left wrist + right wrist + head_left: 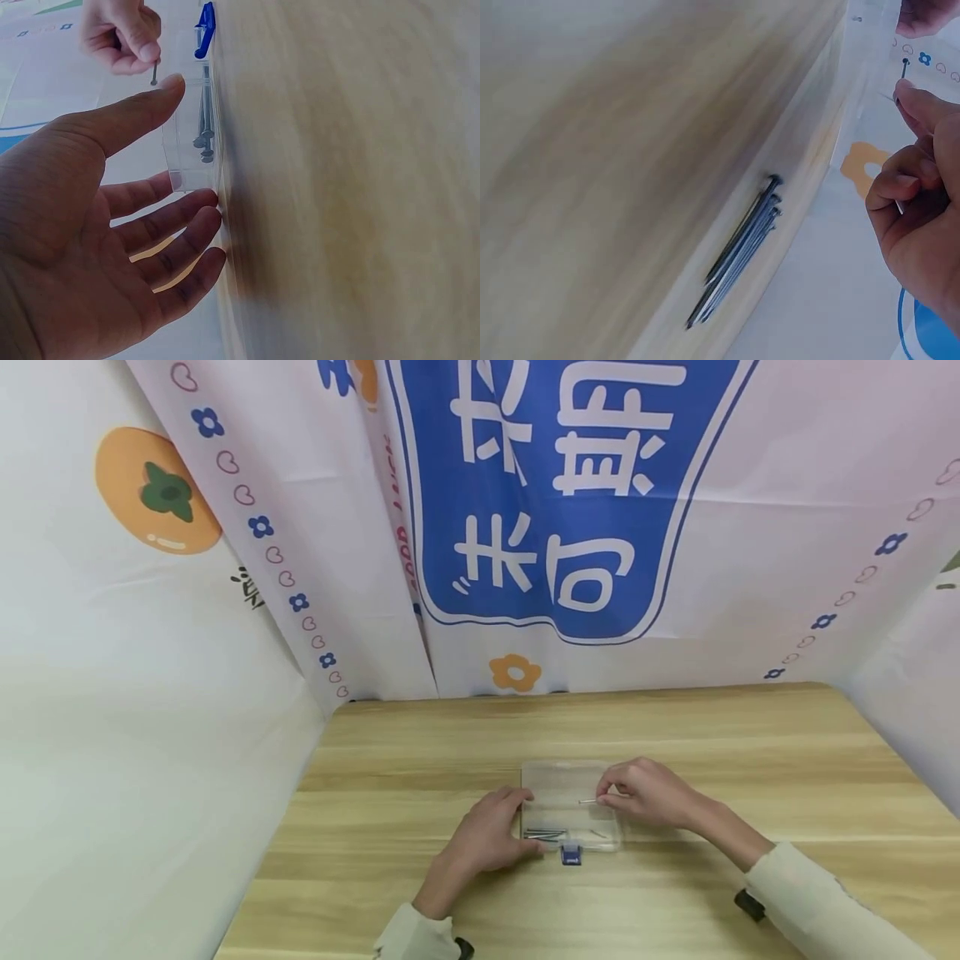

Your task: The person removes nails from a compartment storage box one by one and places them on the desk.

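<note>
A clear plastic box point(551, 814) lies on the table with a blue latch point(572, 855) at its near side. My left hand point(491, 831) holds the box's left end, thumb at the near corner and fingertips along the side; in the left wrist view the fingers are loosely bent around that end. Between thumb and forefinger, my right hand point(648, 793) pinches a thin nail point(155, 73) above the right part of the box, its head pointing left. Several longer nails point(739, 251) lie together inside, near the left front. A small thin piece point(597, 833) sits farther right in the box.
The wood-grain table point(390, 752) extends around the box on all sides. Behind it hangs a white printed cloth point(720, 635) with a blue panel, and more cloth hangs along the left and right. Both sleeves have a dark band near the wrist.
</note>
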{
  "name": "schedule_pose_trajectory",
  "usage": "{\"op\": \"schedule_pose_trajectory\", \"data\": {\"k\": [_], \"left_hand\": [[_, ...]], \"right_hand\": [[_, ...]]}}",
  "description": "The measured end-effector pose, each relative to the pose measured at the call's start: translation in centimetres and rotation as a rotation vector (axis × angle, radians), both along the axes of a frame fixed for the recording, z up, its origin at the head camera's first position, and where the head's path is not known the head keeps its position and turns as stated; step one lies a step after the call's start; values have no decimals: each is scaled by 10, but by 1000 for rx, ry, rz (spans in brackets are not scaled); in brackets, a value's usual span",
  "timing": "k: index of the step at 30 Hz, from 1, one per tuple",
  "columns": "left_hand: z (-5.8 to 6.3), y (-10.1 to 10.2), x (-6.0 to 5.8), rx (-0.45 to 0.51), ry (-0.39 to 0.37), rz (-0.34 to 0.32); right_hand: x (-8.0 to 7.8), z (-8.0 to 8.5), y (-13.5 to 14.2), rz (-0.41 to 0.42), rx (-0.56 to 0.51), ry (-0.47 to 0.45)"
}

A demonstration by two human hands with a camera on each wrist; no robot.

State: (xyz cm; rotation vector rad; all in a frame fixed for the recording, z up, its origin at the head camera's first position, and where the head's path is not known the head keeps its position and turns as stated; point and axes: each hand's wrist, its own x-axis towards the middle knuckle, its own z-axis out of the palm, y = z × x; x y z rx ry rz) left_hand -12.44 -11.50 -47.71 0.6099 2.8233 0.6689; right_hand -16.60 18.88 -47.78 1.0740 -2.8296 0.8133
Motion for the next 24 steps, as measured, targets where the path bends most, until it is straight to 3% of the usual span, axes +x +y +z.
{"op": "schedule_pose_trajectory", "data": {"k": [24], "left_hand": [[2,1,1,-6,4,-5]], "right_hand": [[14,-12,54,-91,-25,63]]}}
